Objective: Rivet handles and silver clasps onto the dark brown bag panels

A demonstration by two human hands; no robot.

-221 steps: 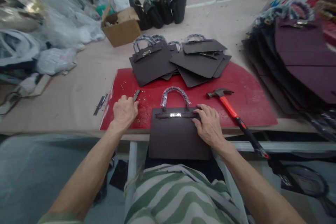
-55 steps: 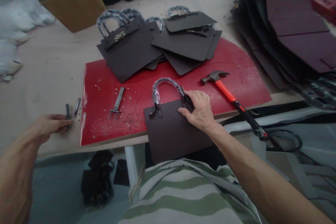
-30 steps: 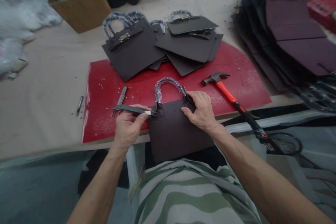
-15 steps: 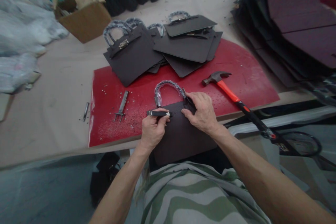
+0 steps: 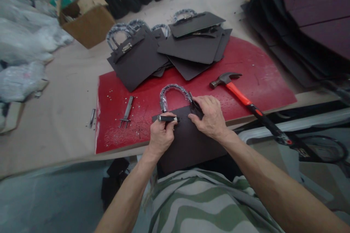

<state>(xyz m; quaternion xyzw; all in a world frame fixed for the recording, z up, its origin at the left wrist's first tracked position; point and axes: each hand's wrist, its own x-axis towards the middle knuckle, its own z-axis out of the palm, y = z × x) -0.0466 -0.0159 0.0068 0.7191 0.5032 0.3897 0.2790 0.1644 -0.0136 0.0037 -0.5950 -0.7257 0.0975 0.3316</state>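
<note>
A dark brown bag panel (image 5: pixel 191 145) lies over the front edge of the red board, its lower part toward my lap. Its arched handle (image 5: pixel 172 86), wrapped in clear plastic, points away from me. My left hand (image 5: pixel 161 133) pinches a short dark strap (image 5: pixel 167 118) with a shiny metal end, held across the panel near the handle's left foot. At the handle's right foot, my right hand (image 5: pixel 209 116) grips a folded dark flap (image 5: pixel 196 109), thumb toward the panel. The fingertips' undersides are hidden.
A claw hammer (image 5: pixel 237 93) rests at right, its handle overhanging the table edge. A pronged punch (image 5: pixel 127 112) and a small metal rod (image 5: pixel 92 118) lie left. More handled panels (image 5: pixel 142 58) are piled behind on the red board (image 5: pixel 257 65). A cardboard box (image 5: pixel 89 25) stands back left.
The view has shifted slightly. My left hand and the strap have moved a little to the right; my right hand keeps its hold on the flap.
</note>
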